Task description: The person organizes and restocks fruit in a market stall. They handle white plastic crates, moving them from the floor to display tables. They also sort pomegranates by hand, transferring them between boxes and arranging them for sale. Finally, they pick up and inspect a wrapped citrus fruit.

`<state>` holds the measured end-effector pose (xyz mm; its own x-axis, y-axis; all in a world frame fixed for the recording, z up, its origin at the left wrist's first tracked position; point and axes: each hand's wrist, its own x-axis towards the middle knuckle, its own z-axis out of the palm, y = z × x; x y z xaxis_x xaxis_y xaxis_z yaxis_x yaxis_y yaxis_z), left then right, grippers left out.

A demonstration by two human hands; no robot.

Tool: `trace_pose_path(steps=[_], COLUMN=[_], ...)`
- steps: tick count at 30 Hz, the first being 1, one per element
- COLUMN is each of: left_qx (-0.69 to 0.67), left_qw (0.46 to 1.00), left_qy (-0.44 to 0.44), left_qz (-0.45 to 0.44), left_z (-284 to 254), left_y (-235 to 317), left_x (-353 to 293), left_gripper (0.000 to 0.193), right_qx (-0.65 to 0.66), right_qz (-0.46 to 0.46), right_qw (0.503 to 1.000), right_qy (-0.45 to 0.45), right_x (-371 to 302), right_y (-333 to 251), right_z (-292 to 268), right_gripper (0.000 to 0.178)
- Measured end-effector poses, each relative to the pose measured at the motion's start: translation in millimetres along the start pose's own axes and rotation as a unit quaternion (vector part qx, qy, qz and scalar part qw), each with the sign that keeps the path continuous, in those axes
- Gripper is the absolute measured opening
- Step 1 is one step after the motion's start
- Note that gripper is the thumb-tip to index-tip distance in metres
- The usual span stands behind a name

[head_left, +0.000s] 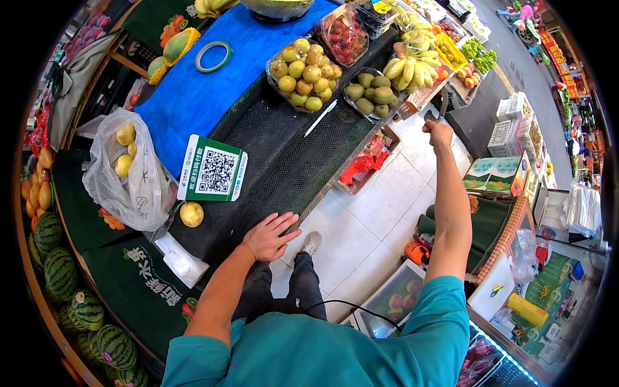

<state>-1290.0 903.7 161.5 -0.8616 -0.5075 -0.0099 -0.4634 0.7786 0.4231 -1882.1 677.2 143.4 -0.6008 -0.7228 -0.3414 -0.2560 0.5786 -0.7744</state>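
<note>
The left hand (269,237) lies palm down on the near edge of the black, mesh-covered worktop (277,151), its grip wide, fingers spread, holding nothing. The right arm reaches out past the worktop's far right end, and there the right hand (440,133) has its grip closed around a dark-handled tool (431,117), probably a knife, near the bananas (411,68).

A blue sheet (177,97) covers the worktop's back part, with a tape roll (227,62) lying on it. Along the black mesh I see a box of yellow fruit (303,76), a box of kiwis (373,95), a white pen (320,118), a green-and-white code sign (211,169) and one loose yellow fruit (191,214) beside a clear plastic bag (145,190).

Pale floor tiles (351,242) show below; watermelons (61,267) line the left, and a grey street (535,71) opens far right.
</note>
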Motion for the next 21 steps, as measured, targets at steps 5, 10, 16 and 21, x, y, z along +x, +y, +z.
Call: trace_pose_path(steps=[5, 10, 16, 21], left_qx=[-0.005, 0.0, -0.012, -0.014], left_qw=[1.0, 1.0, 1.0, 1.0], left_qy=[0.008, -0.005, 0.008, 0.008], left_qz=[0.001, -0.003, 0.002, 0.005], left_z=[2.7, -3.7, -0.4, -0.1], left_y=[-1.6, 0.5, -0.6, 1.6], left_x=[-3.5, -0.3, 0.9, 0.6], left_gripper=[0.062, 0.058, 0.062, 0.062], right_qx=[0.175, 0.258, 0.399, 0.42], right_qz=[0.016, 0.028, 0.028, 0.015], right_qw=[0.981, 0.957, 0.896, 0.88], right_qy=[-0.086, -0.129, -0.194, -0.221], right_x=[-1.1, -14.2, -49.9, -90.0], right_y=[-4.6, -18.8, -47.5, -81.5], right_z=[-7.2, -21.4, -31.5, -26.7], right_gripper=[0.031, 0.047, 0.05, 0.046])
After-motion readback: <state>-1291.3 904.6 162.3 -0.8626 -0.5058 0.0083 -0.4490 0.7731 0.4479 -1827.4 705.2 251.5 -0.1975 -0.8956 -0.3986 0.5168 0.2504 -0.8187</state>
